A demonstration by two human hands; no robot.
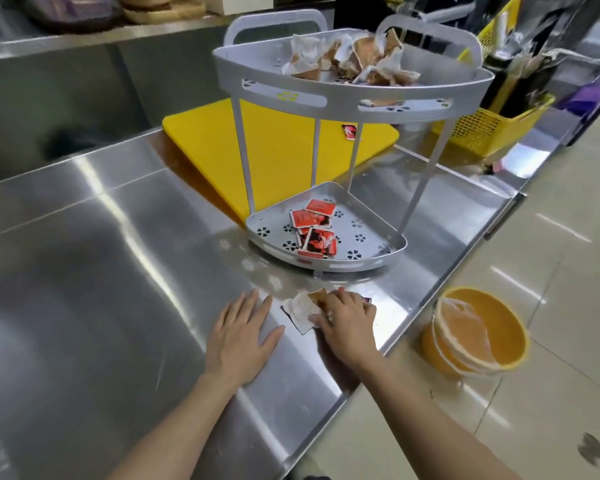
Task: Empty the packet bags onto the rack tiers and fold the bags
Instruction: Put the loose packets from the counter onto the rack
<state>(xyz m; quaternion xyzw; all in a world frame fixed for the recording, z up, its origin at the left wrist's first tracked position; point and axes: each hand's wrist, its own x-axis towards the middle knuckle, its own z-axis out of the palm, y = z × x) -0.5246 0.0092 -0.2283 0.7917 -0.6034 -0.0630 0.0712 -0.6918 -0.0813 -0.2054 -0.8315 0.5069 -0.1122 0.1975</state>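
Note:
A grey two-tier corner rack (329,98) stands on the steel counter. Its top tier holds several crumpled brown-and-white packets (354,57). On the bottom tier (361,237) lie several red packets (314,226). In front of the rack a crumpled, flattened bag (300,308) lies on the counter. My right hand (347,323) presses down on the bag's right part, fingers bent over it. My left hand (239,336) rests flat on the counter just left of the bag, fingers spread, holding nothing.
A yellow cutting board (281,147) lies behind the rack with one red packet (349,131) on it. A yellow basket (482,129) stands at the back right. An orange bucket (475,336) sits on the floor past the counter's right edge (413,306).

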